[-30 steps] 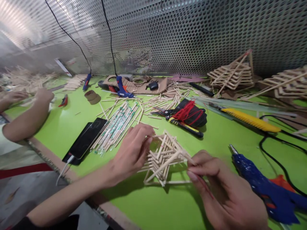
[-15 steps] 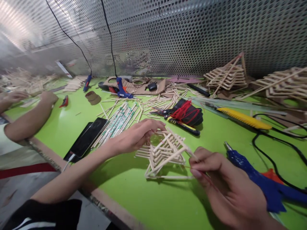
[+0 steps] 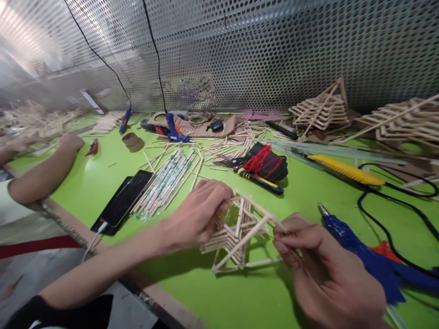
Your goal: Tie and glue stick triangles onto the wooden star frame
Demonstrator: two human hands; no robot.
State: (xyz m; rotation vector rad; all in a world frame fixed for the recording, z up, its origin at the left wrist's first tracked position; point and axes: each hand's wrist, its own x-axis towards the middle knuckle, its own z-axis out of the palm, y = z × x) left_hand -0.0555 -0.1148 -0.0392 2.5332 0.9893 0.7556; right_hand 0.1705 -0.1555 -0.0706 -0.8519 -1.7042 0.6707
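A small frame built of thin wooden sticks (image 3: 240, 233) stands tilted on the green table (image 3: 219, 292). My left hand (image 3: 199, 214) grips its left upper side, fingers curled around the sticks. My right hand (image 3: 322, 269) is closed at the frame's right tip, pinching a thin red strand together with a stick end. A blue glue gun (image 3: 360, 251) lies just right of my right hand.
A phone (image 3: 125, 201) and a bundle of wrapped sticks (image 3: 168, 178) lie to the left. Pliers (image 3: 257, 179), red thread on a black pouch (image 3: 265, 161), a yellow knife (image 3: 343, 169) and finished stick frames (image 3: 322, 109) sit behind. Another person's arm (image 3: 37, 173) rests at far left.
My left hand went from spread over the frame's top to curled on its left side. The frame tipped more upright. My right hand stayed at the right tip.
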